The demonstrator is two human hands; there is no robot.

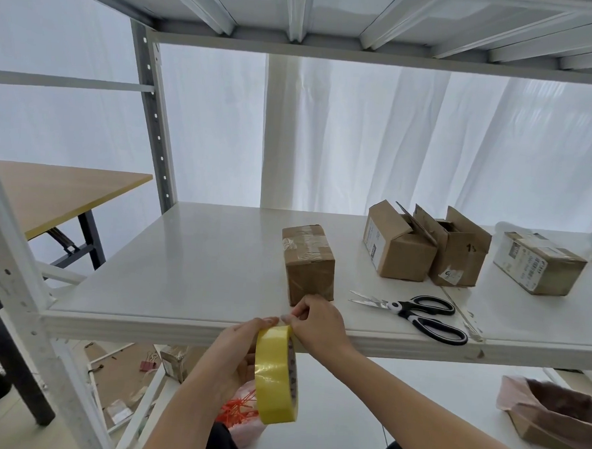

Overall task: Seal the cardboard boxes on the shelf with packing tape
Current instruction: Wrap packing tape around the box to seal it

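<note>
Centrally, low in the frame, a tape roll (276, 374) of glossy translucent yellow film stands on edge before the front lip of the smooth white shelf (183, 252). Dark print on its inner core is too small to read. The left hand (243, 345) grips the roll from behind, thumb over its top. The right hand (317, 320) pinches the film at the roll's top edge, just beside the left thumb. Just beyond the right hand sits a sealed box (308, 262) of brown card wrapped in wrinkled clear tape. Right of centre, an open box (396, 250) with a white printed label touches a second open box (457, 257) bearing handwritten digits, perhaps "13". A labelled box (539, 263) lies further right, its text illegible. Black-handled steel scissors (416, 316) lie open lower right of the sealed box.
</note>
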